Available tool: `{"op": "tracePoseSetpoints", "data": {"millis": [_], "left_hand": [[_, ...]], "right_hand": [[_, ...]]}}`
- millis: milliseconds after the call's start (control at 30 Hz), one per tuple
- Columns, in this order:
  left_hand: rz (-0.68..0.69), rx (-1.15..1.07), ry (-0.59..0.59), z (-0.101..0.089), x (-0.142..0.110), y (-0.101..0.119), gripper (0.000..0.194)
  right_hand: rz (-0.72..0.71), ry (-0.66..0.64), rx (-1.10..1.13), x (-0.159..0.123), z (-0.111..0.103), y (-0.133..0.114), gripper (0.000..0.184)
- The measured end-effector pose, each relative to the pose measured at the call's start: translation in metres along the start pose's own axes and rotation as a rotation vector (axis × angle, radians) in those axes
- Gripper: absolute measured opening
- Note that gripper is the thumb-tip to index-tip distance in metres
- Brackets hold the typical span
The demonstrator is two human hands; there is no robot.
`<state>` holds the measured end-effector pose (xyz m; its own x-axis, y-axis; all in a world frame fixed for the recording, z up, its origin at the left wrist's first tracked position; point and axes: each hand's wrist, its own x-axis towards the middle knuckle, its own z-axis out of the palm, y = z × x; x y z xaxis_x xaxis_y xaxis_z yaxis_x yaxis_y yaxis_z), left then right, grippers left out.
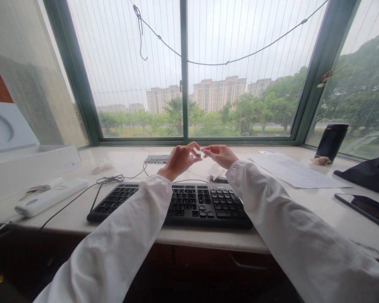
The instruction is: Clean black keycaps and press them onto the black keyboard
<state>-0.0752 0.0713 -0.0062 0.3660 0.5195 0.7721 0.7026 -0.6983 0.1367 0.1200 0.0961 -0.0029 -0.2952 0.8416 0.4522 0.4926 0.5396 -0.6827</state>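
Observation:
My left hand (179, 160) and my right hand (220, 155) meet above the far edge of a black keyboard (173, 203), fingertips almost touching. A small dark piece (198, 155), too small to identify, sits between the fingertips; the left thumb and forefinger pinch it and the right fingers touch it. Both arms wear white sleeves. A second, smaller keyboard (157, 159) lies behind my left hand near the window.
A white remote-like device (50, 197) and a white box (31, 165) lie left. The keyboard cable (107, 181) coils beside them. Papers (295, 171), a dark cup (331, 141), a phone (366, 208) and a dark object (369, 172) lie right. Windows close off the counter's back.

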Motion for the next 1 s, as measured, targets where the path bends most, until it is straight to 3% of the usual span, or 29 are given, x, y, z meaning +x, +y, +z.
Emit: {"op": "tracePoseSetpoints", "data": {"millis": [533,800,1000], "left_hand": [[0.101,0.037,-0.052,0.0029,-0.0005,-0.0011,0.052],[0.11,0.012,-0.058,0.0042,-0.0009,-0.0015,0.043],[0.077,0.021,-0.061,0.0051,-0.0018,-0.0063,0.017]], "right_hand": [[-0.004,-0.116,0.094,-0.0006,-0.0027,-0.0025,0.039],[0.09,-0.073,-0.008,0.0,-0.0021,-0.0045,0.04],[0.126,0.103,-0.176,0.0027,-0.0093,0.0028,0.035]]}}
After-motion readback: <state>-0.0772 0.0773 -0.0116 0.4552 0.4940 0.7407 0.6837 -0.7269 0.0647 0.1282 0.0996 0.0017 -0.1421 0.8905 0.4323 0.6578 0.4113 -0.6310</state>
